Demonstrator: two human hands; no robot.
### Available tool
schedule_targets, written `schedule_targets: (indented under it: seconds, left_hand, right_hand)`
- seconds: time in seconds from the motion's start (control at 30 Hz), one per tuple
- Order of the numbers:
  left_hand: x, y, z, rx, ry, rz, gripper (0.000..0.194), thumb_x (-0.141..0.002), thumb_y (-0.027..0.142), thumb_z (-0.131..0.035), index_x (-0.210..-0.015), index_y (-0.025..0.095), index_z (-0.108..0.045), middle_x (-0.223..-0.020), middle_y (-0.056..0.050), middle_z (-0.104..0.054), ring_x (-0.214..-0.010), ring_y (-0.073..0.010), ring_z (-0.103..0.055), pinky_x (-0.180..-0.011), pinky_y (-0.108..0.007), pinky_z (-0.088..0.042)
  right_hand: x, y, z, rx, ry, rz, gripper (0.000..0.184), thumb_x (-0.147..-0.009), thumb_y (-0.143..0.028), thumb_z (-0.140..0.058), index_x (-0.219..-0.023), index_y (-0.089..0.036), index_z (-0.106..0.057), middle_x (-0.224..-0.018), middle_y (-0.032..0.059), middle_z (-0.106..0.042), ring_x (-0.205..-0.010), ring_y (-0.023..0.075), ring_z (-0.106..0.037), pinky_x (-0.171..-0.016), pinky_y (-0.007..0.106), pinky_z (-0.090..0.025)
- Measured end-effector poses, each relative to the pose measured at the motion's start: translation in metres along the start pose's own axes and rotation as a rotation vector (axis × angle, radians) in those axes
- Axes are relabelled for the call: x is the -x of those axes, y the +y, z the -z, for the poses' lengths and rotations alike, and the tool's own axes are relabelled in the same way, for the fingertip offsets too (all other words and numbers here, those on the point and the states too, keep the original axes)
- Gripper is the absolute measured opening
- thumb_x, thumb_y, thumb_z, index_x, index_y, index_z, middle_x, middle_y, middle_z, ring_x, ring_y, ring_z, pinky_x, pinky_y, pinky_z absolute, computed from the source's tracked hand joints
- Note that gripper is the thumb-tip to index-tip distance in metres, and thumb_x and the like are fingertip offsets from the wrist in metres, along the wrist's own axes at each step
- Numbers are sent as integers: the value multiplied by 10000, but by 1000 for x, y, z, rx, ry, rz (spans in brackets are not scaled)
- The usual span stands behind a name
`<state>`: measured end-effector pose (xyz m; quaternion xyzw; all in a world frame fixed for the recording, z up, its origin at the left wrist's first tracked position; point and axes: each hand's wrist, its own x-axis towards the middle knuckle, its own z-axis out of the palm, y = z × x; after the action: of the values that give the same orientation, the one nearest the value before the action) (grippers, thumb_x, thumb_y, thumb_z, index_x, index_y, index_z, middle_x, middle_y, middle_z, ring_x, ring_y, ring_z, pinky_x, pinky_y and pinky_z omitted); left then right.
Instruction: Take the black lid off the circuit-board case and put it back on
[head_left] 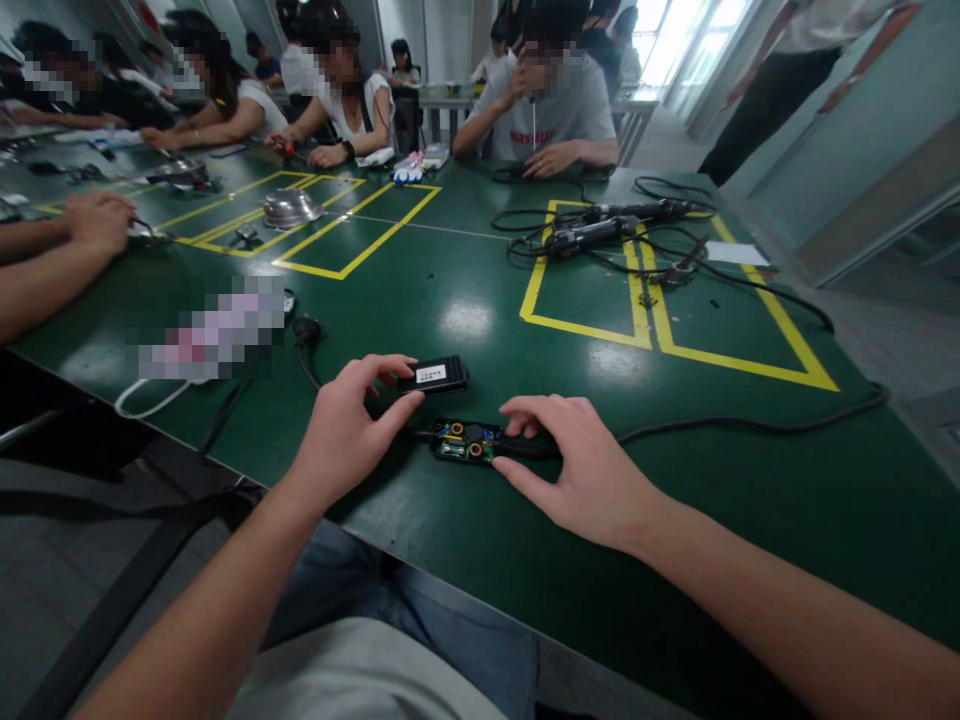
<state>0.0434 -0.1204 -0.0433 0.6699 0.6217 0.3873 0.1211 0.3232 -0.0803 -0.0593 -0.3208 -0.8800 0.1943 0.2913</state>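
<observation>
My left hand [356, 415] pinches a small black plastic cover [450, 373] by its left end, thumb on the near side and fingers on the far side. A white printed label faces up on it. Just nearer to me lies an open black case [466, 442] with a green circuit board and copper-wound coils showing inside. The thumb and curled fingers of my right hand [574, 460] close around the right end of this case, where a thick black cable [705, 428] runs off to the right. Another lead leaves the case's left end, partly hidden by my left hand.
A black plug [306, 330] with its cord lies left of my left hand, beside a blurred pinkish item [217, 335]. Black corded tools [592, 235] lie far right within yellow tape lines. A metal bowl [291, 207] stands far left. Several people sit around the green table [420, 520].
</observation>
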Motion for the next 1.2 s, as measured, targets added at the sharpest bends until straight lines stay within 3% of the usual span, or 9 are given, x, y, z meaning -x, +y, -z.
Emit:
schedule_targets:
  seconds: [0.13,0.3,0.43,0.53,0.73,0.97,1.2]
  left_hand:
    - [-4,-5,-6,-62,-50,107,116,-944,307,-733,-1031,237,-700,-1285,-89,-827,-1148,-311,-756,-1011,-487,-581]
    - [-2,-1,-3,-150,-16,-59,111,-976,316,-688,-991,221,-744,-1326,-120,-774,-1249,-329,-702,-1116,-523,-548]
    - [4,7,3,-30,-224,-276,121,-1008,271,-639,-1000,206,-740,-1072,-77,-772,-999,-235,-731,-916,-366,-586]
    - [6,9,4,-13,-327,-303,100,-1004,227,-633,-988,203,-728,-945,-39,-767,-868,-198,-710,-799,-314,-545]
    - [7,10,1,-71,-317,-309,101,-1015,219,-630,-941,195,-695,-866,-17,-726,-756,-169,-657,-699,-291,-475]
    - [8,12,4,17,-242,-344,126,-1051,212,-609,-975,189,-707,-910,-34,-741,-816,-168,-683,-766,-288,-519]
    - [7,10,5,-16,-292,-334,162,-1019,190,-566,-918,191,-693,-873,-36,-736,-776,-178,-684,-724,-299,-511]
  right_hand:
    - [-3,1,2,0,7,55,189,-959,-153,-690,-1132,-227,-675,-932,39,-778,-827,229,-725,-811,397,-522]
    - [-4,3,2,25,-9,79,106,-980,-151,-710,-1058,-220,-726,-918,44,-794,-818,225,-730,-770,376,-530]
    - [-2,6,-1,-5,10,85,68,-1006,-163,-702,-1022,-219,-738,-936,46,-806,-839,220,-747,-762,360,-570]
    - [0,6,-2,-16,-5,93,89,-1039,-171,-666,-1039,-221,-739,-976,53,-810,-875,216,-767,-795,348,-599]
    - [2,5,-3,42,-21,71,98,-1071,-228,-647,-1071,-219,-744,-972,51,-790,-814,206,-757,-723,340,-584]
    - [1,2,-1,-11,49,92,108,-1095,-227,-623,-1091,-216,-730,-978,60,-780,-858,210,-761,-754,344,-584]
    - [2,2,0,-26,24,53,97,-1057,-190,-617,-1041,-205,-711,-937,51,-765,-802,200,-732,-684,331,-549]
